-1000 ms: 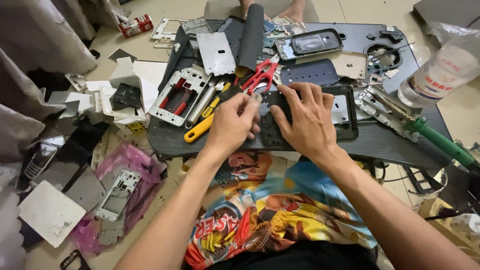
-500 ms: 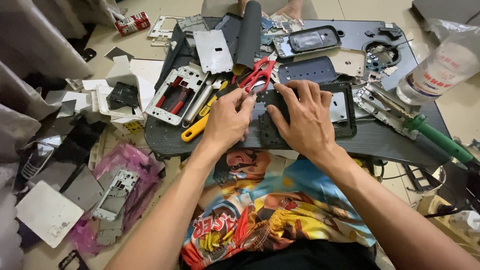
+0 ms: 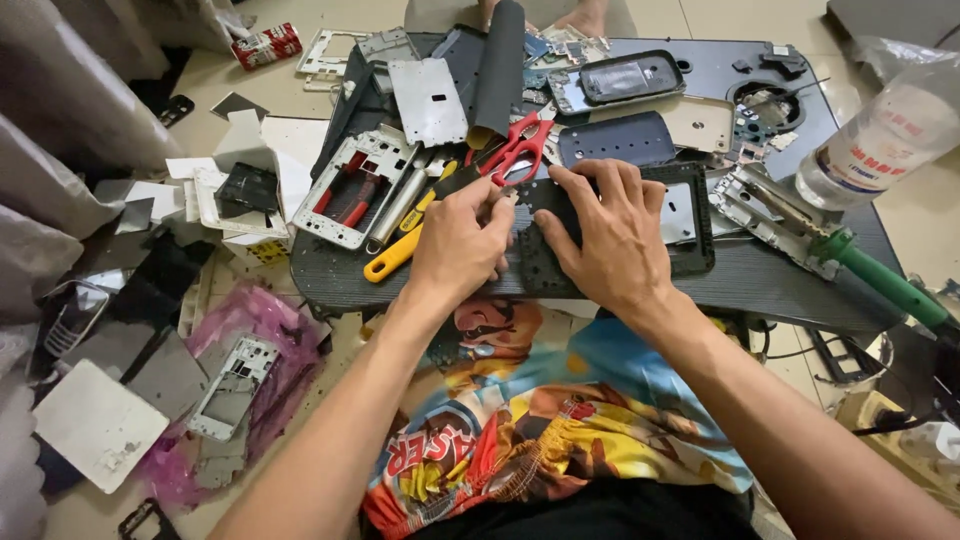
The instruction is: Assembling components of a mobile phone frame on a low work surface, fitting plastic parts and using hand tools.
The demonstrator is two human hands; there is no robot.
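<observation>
I see the dark table point(image 3: 760, 280) under both hands, its near edge just below my wrists. Both forearms rise from the bottom corners and converge on a black frame point(image 3: 690, 255) lying flat at the table's near edge.

My right hand point(image 3: 612, 235) lies palm down on the frame, fingers spread and slightly curled, fingertips pressing its far edge, thumb angled left towards the other hand. The wrist is bent a little, the forearm running down to the lower right.

My left hand point(image 3: 462, 240) sits just left of it, knuckles up, fingers curled in with thumb and forefinger pinched at the frame's left end; I cannot tell what small part, if any, is between them. The two hands nearly touch at the thumbs.

Right of the right hand, well apart, stands a clear plastic bottle point(image 3: 880, 140), and nearer, a green-handled tool point(image 3: 885, 285) lies slanted. Beyond the right fingertips lies a dark blue phone cover point(image 3: 615, 138). Just beyond the left hand lie red scissors point(image 3: 520, 150). Left of it, a yellow-handled screwdriver point(image 3: 395, 255) lies near the knuckles, and past that a white phone frame point(image 3: 350, 190) holding red parts.

Below the left forearm, off the table, another white frame point(image 3: 232, 388) rests on pink plastic point(image 3: 270, 320).
</observation>
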